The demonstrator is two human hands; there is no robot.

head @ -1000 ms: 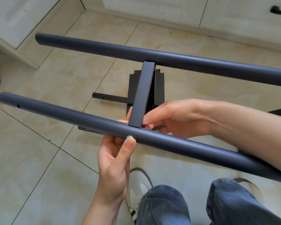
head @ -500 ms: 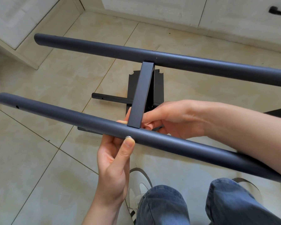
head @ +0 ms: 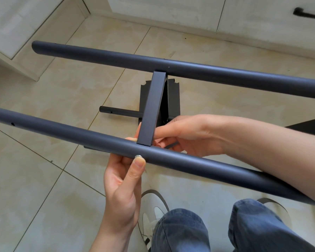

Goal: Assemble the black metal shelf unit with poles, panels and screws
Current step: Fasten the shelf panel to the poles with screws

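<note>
Left hand is wrapped round the near pole, thumb pressed on the screw as before. Crossbar at 12 o'clock is pinched by the right hand. Nothing has moved, so the screw is likely not tight yet.

One cam, head-worn, looking fwd and down.
Close over both hands and the two dark poles crossing the frame; tiled floor below, white cabinets along top edge, jeans knees at bottom. No 2nd view.
</note>
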